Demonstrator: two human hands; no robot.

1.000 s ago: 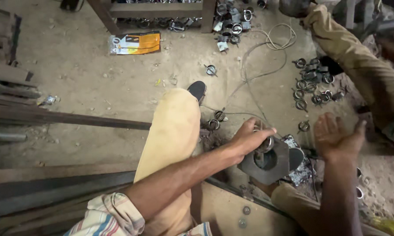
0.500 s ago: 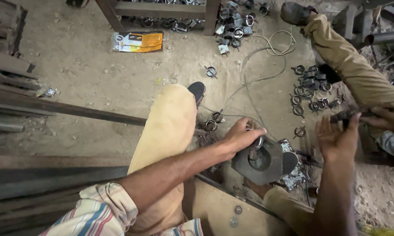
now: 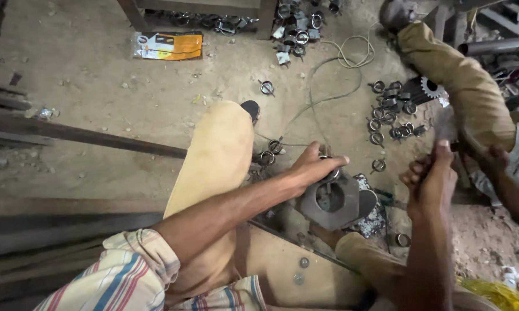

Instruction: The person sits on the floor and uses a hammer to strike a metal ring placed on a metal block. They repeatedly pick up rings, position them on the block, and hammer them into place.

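My left hand [image 3: 312,167] rests on a grey metal block with a round hole [image 3: 328,203] and pinches a small metal ring [image 3: 331,174] against the block's top edge. My right hand [image 3: 429,181] is raised to the right of the block. Its fingers are curled around the handle of a blurred dark hammer [image 3: 445,124]. Another person's hand [image 3: 495,161] reaches in from the right, close to that handle. My bent leg in tan trousers [image 3: 219,155] lies to the left of the block.
Several metal rings [image 3: 386,112] and a toothed gear [image 3: 431,87] lie on the dirt floor beyond the block. The other person's tan-trousered leg [image 3: 461,75] crosses the upper right. There is also a grey cable [image 3: 334,86], an orange packet [image 3: 168,46] and a long steel bar [image 3: 86,135].
My right hand was open with its palm up, reaching right. Now its fingers have closed on the hammer handle. My left hand has stayed on the block and ring.
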